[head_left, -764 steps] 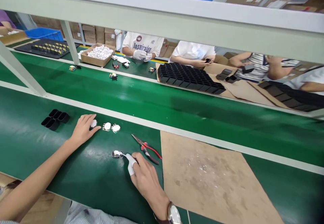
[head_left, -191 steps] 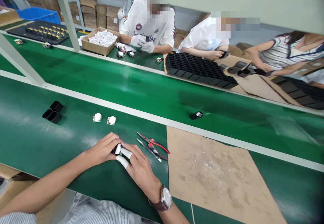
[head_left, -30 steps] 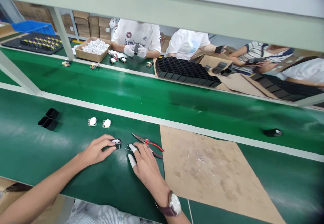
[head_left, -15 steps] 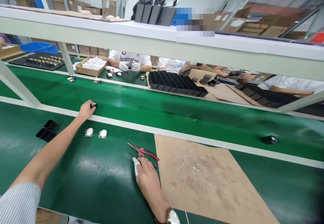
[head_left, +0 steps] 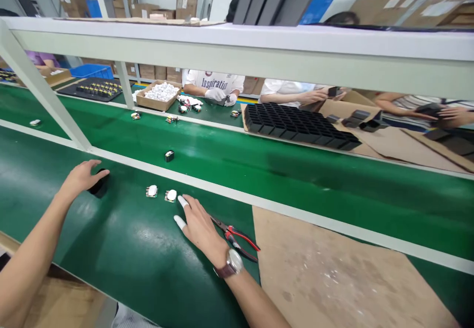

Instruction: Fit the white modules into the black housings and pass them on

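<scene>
My left hand [head_left: 78,179] arches over the black cups [head_left: 98,189] at frame left, grip unclear, right hand [head_left: 202,229] loosely spread by the white-topped board [head_left: 171,196] left of centre, so I'd pinch one cup squarely without tipping neighbours.

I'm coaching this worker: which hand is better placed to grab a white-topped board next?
Probably the right hand: its fingertips are beside one board; the left hand is farther away, at a black container.
</scene>
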`<state>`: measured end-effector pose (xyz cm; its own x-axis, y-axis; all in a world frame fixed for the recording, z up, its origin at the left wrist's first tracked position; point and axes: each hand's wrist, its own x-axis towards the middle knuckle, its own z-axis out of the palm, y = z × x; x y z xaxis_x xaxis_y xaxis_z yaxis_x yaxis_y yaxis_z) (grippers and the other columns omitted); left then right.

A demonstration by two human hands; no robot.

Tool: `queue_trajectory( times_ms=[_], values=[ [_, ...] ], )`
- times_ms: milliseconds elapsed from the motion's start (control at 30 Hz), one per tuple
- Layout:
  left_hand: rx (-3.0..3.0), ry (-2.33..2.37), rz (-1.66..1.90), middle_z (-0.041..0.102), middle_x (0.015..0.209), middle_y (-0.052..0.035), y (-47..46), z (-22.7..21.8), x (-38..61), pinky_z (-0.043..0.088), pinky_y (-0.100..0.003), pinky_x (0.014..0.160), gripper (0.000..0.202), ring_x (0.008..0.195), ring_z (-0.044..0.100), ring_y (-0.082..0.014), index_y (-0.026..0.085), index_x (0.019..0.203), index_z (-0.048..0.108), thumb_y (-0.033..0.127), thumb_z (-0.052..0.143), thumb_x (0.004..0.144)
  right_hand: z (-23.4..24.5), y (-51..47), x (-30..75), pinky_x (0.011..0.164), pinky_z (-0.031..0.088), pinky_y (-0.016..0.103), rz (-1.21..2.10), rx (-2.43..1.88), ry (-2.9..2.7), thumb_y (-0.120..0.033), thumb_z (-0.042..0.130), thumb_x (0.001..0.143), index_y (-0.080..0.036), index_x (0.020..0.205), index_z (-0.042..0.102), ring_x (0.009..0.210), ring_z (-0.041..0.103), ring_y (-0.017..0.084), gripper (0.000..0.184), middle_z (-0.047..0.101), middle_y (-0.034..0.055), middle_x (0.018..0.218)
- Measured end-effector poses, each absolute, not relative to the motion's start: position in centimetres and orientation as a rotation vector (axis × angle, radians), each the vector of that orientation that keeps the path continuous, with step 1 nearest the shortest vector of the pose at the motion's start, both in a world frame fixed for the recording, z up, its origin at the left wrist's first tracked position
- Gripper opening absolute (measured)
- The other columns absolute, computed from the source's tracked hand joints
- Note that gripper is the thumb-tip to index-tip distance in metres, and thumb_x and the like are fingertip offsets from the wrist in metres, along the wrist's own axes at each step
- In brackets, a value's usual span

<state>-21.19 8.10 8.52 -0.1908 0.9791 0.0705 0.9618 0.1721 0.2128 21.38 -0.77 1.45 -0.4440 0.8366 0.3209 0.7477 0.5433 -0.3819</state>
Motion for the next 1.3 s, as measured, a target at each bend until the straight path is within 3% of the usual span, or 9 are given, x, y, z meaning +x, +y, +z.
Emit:
queue_trajectory(
  times_ms=[267, 467, 600, 733, 800, 900, 1000, 1167, 1300],
  values=[
    [1.904, 2.319, 0.291, 0.079, 0.116, -0.0157, 8.4, 8.4, -20.3, 0.058, -0.044, 0.091, 0.047, 0.108, 0.074, -0.0370, 0.016, 0.122, 0.072, 0.049, 0.059, 0.091, 0.2, 2.5, 18.6, 0.096, 0.056, 0.049, 0.419, -1.265, -2.237, -0.019, 0.063, 0.099, -0.012, 0.140, 0.059, 0.106, 0.063, 0.029, 0.042, 0.070, 0.0141, 0.112],
    [2.205, 1.900, 0.834, 0.079, 0.112, -0.0067, 5.0, 10.0, -12.3, 0.059, -0.036, 0.090, 0.043, 0.099, 0.075, -0.0266, 0.023, 0.125, 0.071, 0.052, 0.061, 0.095, 0.1, -6.4, 23.5, 0.101, 0.057, 0.046, 0.598, -1.249, -2.201, -0.018, 0.060, 0.102, -0.023, 0.150, 0.050, 0.115, 0.063, 0.026, 0.050, 0.069, 0.0099, 0.122],
    [2.494, 1.206, 0.792, 0.078, 0.109, -0.0078, 1.7, 6.2, -4.0, 0.060, -0.036, 0.092, 0.030, 0.100, 0.073, -0.0236, 0.021, 0.123, 0.071, 0.040, 0.059, 0.102, -0.4, -9.1, 24.7, 0.116, 0.047, 0.060, 0.633, -1.336, -2.157, -0.027, 0.064, 0.101, -0.027, 0.159, 0.039, 0.138, 0.053, 0.032, 0.063, 0.057, 0.0130, 0.149],
    [2.571, 1.037, 0.692, 0.074, 0.111, -0.0106, 0.3, 1.9, 0.8, 0.060, -0.041, 0.091, 0.027, 0.106, 0.069, -0.0271, 0.019, 0.126, 0.067, 0.032, 0.055, 0.105, -0.9, -9.2, 24.6, 0.113, 0.050, 0.058, 0.663, -1.327, -2.124, -0.027, 0.063, 0.102, -0.027, 0.158, 0.041, 0.127, 0.061, 0.029, 0.060, 0.067, 0.0108, 0.130],
    [2.477, 1.091, 0.676, 0.071, 0.120, -0.0107, 0.1, 1.1, 1.1, 0.060, -0.040, 0.092, 0.033, 0.108, 0.069, -0.0270, 0.021, 0.130, 0.064, 0.039, 0.060, 0.104, -0.9, -9.4, 24.8, 0.113, 0.050, 0.058, 0.639, -1.323, -2.125, -0.028, 0.064, 0.102, -0.027, 0.159, 0.038, 0.130, 0.059, 0.030, 0.063, 0.065, 0.0112, 0.135],
    [2.244, 1.102, 0.611, 0.064, 0.131, -0.0093, 0.1, 0.8, 0.1, 0.061, -0.035, 0.082, 0.059, 0.092, 0.070, -0.0205, 0.026, 0.141, 0.055, 0.055, 0.074, 0.093, -0.8, -10.1, 25.3, 0.112, 0.051, 0.058, 0.540, -1.366, -2.137, -0.029, 0.069, 0.099, -0.027, 0.162, 0.033, 0.137, 0.054, 0.033, 0.073, 0.057, 0.0138, 0.148],
    [2.077, 1.023, 0.574, 0.063, 0.124, -0.0075, 0.3, 0.6, -0.9, 0.059, -0.032, 0.076, 0.078, 0.081, 0.065, -0.0168, 0.028, 0.148, 0.050, 0.058, 0.082, 0.084, -0.9, -10.6, 25.5, 0.104, 0.058, 0.054, 0.457, -1.372, -2.112, -0.021, 0.063, 0.101, -0.025, 0.159, 0.038, 0.129, 0.059, 0.031, 0.064, 0.063, 0.0139, 0.137],
    [2.013, 0.980, 0.481, 0.067, 0.123, -0.0062, 0.5, 0.8, -1.2, 0.058, -0.034, 0.083, 0.077, 0.089, 0.063, -0.0185, 0.032, 0.155, 0.044, 0.041, 0.081, 0.087, -1.4, -10.2, 25.5, 0.095, 0.061, 0.047, 0.415, -1.311, -2.031, -0.013, 0.053, 0.104, -0.026, 0.153, 0.046, 0.111, 0.066, 0.026, 0.051, 0.070, 0.0104, 0.119],
    [2.039, 0.971, 0.471, 0.061, 0.142, -0.0096, 0.4, 1.6, -1.0, 0.056, -0.040, 0.099, 0.078, 0.109, 0.064, -0.0227, 0.034, 0.159, 0.039, 0.023, 0.073, 0.089, -1.3, -9.8, 25.8, 0.103, 0.058, 0.050, 0.432, -1.337, -2.069, -0.016, 0.054, 0.104, -0.022, 0.160, 0.037, 0.127, 0.060, 0.029, 0.059, 0.063, 0.0146, 0.139]
  ],
)
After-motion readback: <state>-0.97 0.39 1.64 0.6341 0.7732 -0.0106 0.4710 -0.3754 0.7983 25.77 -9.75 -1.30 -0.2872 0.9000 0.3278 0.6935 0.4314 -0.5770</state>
